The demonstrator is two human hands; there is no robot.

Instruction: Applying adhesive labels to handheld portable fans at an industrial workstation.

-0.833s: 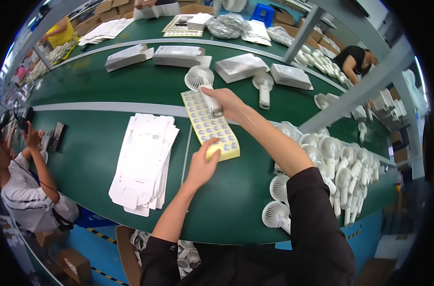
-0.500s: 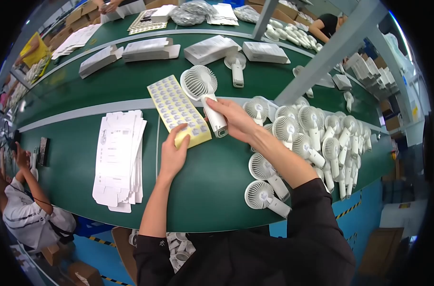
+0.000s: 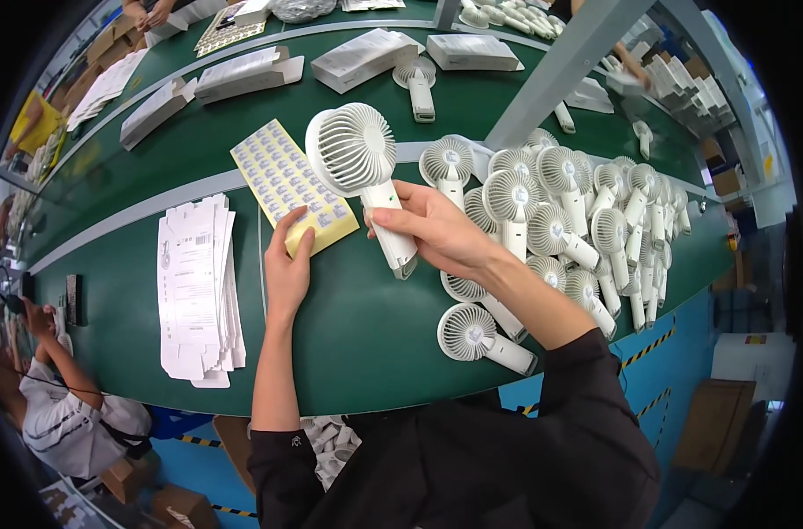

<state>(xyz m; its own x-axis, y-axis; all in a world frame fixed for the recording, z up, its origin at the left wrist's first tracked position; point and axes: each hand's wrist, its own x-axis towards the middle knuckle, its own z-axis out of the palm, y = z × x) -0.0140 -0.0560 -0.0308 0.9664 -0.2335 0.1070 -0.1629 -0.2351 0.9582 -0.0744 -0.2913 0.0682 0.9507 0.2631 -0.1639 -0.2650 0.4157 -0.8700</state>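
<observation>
My right hand (image 3: pixel 432 231) is closed round the handle of a white handheld fan (image 3: pixel 355 152), raised over the table with its round grille up and its handle base toward me. Just left of it, a yellow sheet of small printed stickers (image 3: pixel 282 167) lies at a slant across a grey rail. At that sheet's lower left corner is my left hand (image 3: pixel 288 269), its thumb and fingers closed on the edge; what lies under the fingertips is hidden. Many similar white fans (image 3: pixel 564 172) lie heaped to the right, two of them (image 3: pixel 467 333) nearest my right forearm.
Flat white cartons (image 3: pixel 190 291) are stacked on the green table (image 3: pixel 357 353) at left. Beyond the rail lie folded white boxes (image 3: pixel 366 60) and another fan (image 3: pixel 416 88). A grey post (image 3: pixel 560 75) rises at right. Another person (image 3: pixel 66 388) works at far left.
The fan in my right hand has come nearer and looks larger, its handle a little more tilted. The whole view has shifted slightly; my left hand stays by the sticker sheet's corner.
</observation>
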